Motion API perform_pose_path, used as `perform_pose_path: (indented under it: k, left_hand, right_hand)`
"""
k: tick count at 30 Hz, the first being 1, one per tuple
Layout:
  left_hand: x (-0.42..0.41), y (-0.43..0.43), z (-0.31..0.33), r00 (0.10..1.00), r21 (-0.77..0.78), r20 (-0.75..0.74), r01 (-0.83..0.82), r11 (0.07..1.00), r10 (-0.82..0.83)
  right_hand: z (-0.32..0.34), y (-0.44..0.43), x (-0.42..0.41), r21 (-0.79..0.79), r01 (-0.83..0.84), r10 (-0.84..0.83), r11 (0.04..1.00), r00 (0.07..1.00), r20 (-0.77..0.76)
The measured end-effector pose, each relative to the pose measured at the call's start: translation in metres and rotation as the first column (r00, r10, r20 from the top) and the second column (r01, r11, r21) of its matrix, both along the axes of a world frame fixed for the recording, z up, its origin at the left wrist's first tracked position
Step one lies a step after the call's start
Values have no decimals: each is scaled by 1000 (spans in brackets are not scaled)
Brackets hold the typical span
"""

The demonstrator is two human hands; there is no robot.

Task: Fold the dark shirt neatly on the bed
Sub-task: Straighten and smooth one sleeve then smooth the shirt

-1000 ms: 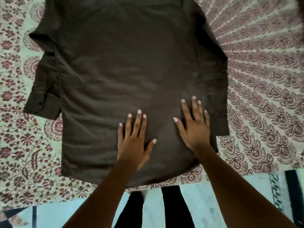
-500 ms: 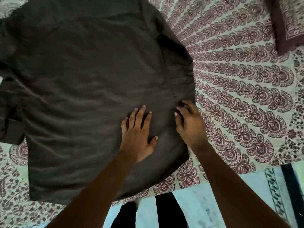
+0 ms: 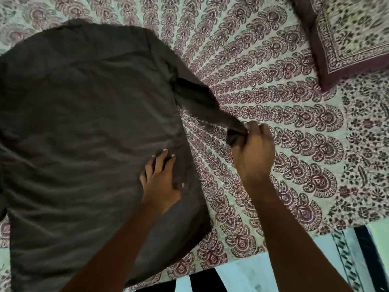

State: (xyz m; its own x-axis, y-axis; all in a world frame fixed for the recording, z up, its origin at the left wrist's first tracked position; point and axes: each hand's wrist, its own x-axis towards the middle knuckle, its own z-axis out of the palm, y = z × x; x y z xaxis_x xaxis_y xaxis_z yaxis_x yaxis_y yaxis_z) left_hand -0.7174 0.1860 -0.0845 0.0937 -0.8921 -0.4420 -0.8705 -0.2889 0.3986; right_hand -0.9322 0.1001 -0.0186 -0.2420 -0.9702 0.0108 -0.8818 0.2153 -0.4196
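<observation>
The dark shirt (image 3: 84,144) lies spread flat on the patterned bed sheet (image 3: 273,91), filling the left half of the head view. My left hand (image 3: 162,180) rests flat, fingers apart, on the shirt's body near its right edge. My right hand (image 3: 252,152) is closed on the cuff end of the shirt's right sleeve (image 3: 202,102). The sleeve stretches out to the right, away from the body, and lifts slightly off the sheet. The shirt's left side runs out of view.
A pillow (image 3: 349,34) with a dark border lies at the top right on the bed. The bed's front edge runs along the bottom, with pale tiled floor (image 3: 252,275) and my dark-clad legs below it.
My right hand closed on the sleeve lying against the shirt's right side and pulled it out to the right. My left hand stayed pressed on the shirt. The view swung right, so the pillow shows.
</observation>
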Motion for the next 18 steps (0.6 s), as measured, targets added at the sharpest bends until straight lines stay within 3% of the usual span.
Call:
perform_pose_path:
  k: [2, 3, 4, 5, 7, 8, 10, 11, 12, 13, 15, 16, 18]
  left_hand:
    - [-7, -10, 2, 972, -169, -195, -168, 971, 134]
    - [-12, -19, 4, 907, -169, -364, -290, 942, 214]
    - [-16, -33, 3, 777, -59, -542, -414, 908, 320]
    - [-23, -48, 6, 591, 125, -680, -490, 863, 434]
    - [-41, -74, 13, 294, 413, -745, -502, 760, 599]
    - [-47, -86, 12, 252, 477, -720, -497, 724, 647]
    - [-55, -100, 6, 297, 483, -667, -526, 700, 684]
    - [-57, -103, 0, 328, 461, -646, -552, 695, 689]
    - [-57, -104, -3, 353, 444, -629, -568, 693, 693]
    - [-57, -105, -6, 358, 444, -621, -572, 689, 697]
    - [-59, -105, -10, 381, 434, -621, -559, 706, 684]
    - [-60, -105, -12, 415, 409, -616, -558, 722, 670]
    - [-61, -105, -16, 468, 377, -598, -553, 743, 651]
  right_hand:
    - [11, 0, -6, -135, -163, 146, 977, 982, -123]
    - [14, 3, -5, -130, -263, 242, 956, 957, -159]
    - [6, 4, -2, -87, -373, 353, 924, 917, -186]
    - [-1, 6, 2, -33, -471, 454, 881, 865, -214]
    - [-12, 21, 0, 127, -618, 628, 776, 737, -250]
    - [-19, 24, -4, 257, -653, 700, 712, 685, -201]
    - [-34, 31, -10, 497, -654, 731, 571, 680, 55]
    - [-38, 35, -12, 542, -655, 673, 527, 711, 205]
    - [-42, 38, -12, 516, -650, 588, 558, 748, 307]
    - [-44, 39, -11, 451, -601, 481, 660, 799, 361]
    - [-45, 40, -8, 288, -352, 234, 890, 897, 375]
    - [-46, 38, -7, 233, -196, 113, 952, 939, 326]
    - [-49, 28, -6, 334, 29, -86, 942, 984, 159]
